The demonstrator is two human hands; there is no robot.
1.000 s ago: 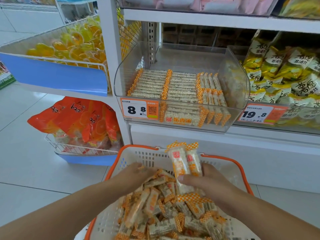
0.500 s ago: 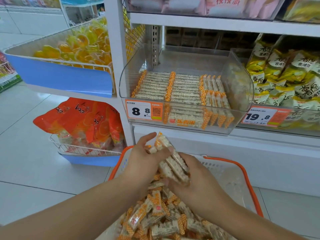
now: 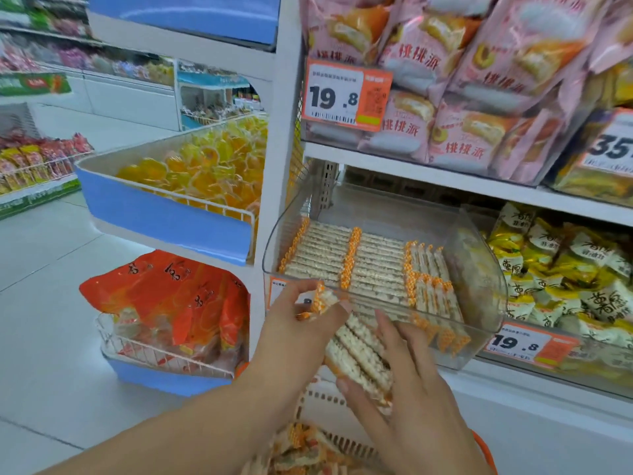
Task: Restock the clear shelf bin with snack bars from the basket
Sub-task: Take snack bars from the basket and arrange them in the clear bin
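A stack of several snack bars (image 3: 358, 354) in clear wrappers with orange checked ends is held between both hands, just in front of the clear shelf bin (image 3: 486, 269). My left hand (image 3: 301, 334) grips the stack's upper end. My right hand (image 3: 400, 382) holds its lower side with thumb and fingers. The bin holds neat rows of the same bars (image 3: 370, 265). The white basket with an orange rim (image 3: 483, 450) sits below, with loose bars (image 3: 301, 450) in it, mostly hidden by my arms.
Left of the bin, a blue-fronted wire bin (image 3: 171, 214) holds yellow jelly cups, with orange bags (image 3: 164, 296) in a wire basket beneath. Pink pastry bags (image 3: 479, 80) fill the shelf above. Yellow and white bags (image 3: 555, 269) lie right of the bin.
Both hands have lifted the gathered bars out of the basket and up to the front of the clear bin. The view has tilted upward, showing the shelf above.
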